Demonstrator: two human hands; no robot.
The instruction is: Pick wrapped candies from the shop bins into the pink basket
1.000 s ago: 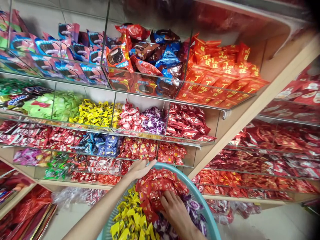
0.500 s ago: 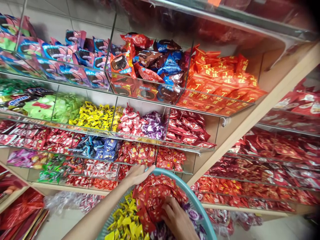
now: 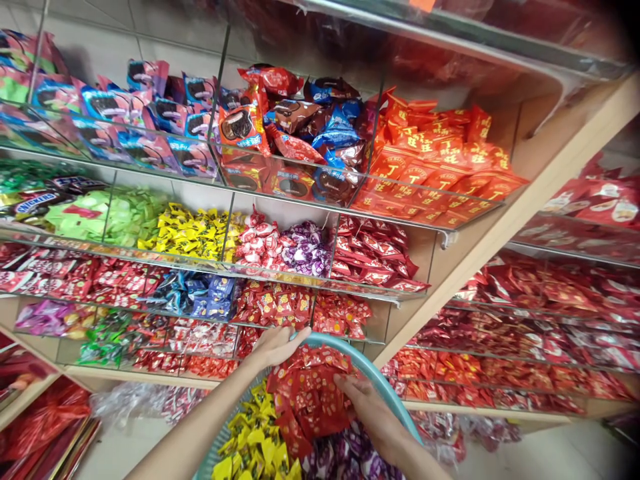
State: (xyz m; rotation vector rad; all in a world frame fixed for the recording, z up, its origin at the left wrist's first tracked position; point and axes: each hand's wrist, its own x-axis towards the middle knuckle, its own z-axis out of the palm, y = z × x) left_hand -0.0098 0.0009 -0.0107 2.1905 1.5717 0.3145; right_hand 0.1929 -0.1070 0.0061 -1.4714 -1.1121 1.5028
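A round teal plastic basket is at the bottom of the view, filled with wrapped candies. My left hand is closed over its far rim, thumb along the edge, some fingers out of sight behind it. Inside the basket, my right hand rests against the right side of a heap of small red packets. Its fingers are extended towards the packets, and I see nothing gripped in them. Yellow-wrapped candies lie on the left side of the basket, and purple-and-white wrapped candies lie nearest me.
Ahead stand tiered shelves with clear dividers, holding yellow candies, orange-red packets and blue-pink snack packs. A slanting wooden panel separates them from further shelves of red packets. Plastic bags lie below.
My right hand has moved up and right from the middle of the heap to its right side, uncovering more red packets and purple candies. My left hand stays on the rim.
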